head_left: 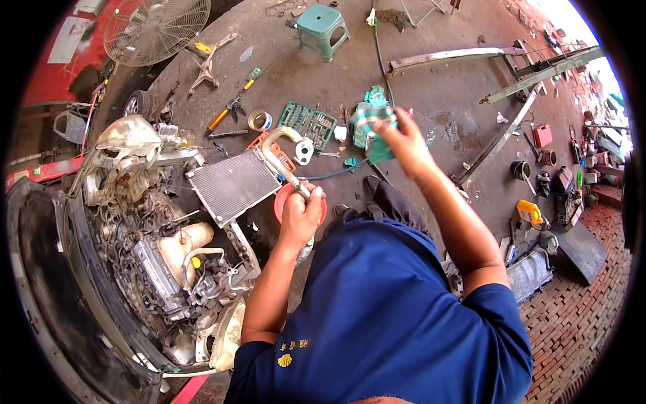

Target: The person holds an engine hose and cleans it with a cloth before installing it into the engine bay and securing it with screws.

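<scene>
My left hand (301, 214) is closed round the lower end of a curved, beige-grey metal pipe (277, 159) with a flange at its far end. It holds the pipe over a red bucket (281, 200), whose rim shows behind the hand. Out ahead to the right, my right hand (406, 143) grips a green-and-white striped cloth (367, 121), slightly smeared by motion. Beneath the cloth lies more green material (380, 151), whose kind is unclear.
To the left stands an open car front with its engine (155, 276) and a finned radiator (232, 185). On the floor ahead lie a green socket set (315, 124), a tape roll (260, 120) and a caulking gun (225, 114). A green stool (324, 23) stands farther off. Metal beams (501, 138) lie right.
</scene>
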`<state>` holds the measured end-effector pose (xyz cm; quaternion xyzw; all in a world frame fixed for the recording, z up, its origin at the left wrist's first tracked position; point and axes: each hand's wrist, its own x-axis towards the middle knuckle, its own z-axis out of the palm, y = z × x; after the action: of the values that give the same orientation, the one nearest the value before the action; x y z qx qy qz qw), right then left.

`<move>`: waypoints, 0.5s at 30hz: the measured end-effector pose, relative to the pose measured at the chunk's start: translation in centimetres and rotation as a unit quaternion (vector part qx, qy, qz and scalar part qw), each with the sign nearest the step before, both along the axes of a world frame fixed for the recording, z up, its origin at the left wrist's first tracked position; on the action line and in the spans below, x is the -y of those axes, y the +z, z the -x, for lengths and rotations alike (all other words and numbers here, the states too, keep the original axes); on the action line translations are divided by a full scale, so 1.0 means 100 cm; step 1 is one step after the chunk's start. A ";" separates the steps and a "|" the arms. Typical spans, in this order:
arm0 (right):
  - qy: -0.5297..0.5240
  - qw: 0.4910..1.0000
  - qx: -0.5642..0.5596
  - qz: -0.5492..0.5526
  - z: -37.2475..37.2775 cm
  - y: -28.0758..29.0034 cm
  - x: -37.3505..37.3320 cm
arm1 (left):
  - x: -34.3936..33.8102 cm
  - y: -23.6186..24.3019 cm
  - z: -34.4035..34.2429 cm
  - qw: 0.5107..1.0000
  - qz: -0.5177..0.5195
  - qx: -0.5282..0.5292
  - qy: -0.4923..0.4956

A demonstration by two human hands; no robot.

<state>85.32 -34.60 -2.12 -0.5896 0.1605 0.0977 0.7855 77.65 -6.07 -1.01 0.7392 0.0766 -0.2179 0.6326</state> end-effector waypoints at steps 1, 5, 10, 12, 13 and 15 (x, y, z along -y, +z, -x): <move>-0.009 0.997 -0.049 0.060 0.002 -0.001 -0.015 | 0.003 -0.002 -0.001 1.000 -0.022 -0.004 -0.005; -0.036 0.962 0.015 -0.270 0.028 0.013 -0.067 | 0.011 -0.009 -0.008 0.994 -0.095 0.047 -0.021; -0.027 0.962 -0.014 -0.272 0.026 0.027 -0.092 | 0.016 -0.021 -0.011 0.986 -0.123 0.114 -0.023; -0.017 0.975 -0.004 -0.223 0.024 0.028 -0.096 | 0.017 -0.024 -0.011 0.980 -0.131 0.144 -0.042; -0.015 0.981 -0.023 -0.190 0.024 0.028 -0.099 | 0.018 -0.025 -0.011 0.975 -0.128 0.176 -0.035; 0.009 0.983 -0.024 -0.179 0.023 0.028 -0.103 | 0.020 -0.024 -0.012 0.962 -0.123 0.242 -0.024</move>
<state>83.00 -24.30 0.64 -0.4382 0.1539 0.1459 0.8735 78.81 -8.03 -3.39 0.8436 -0.0701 -0.0360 0.5312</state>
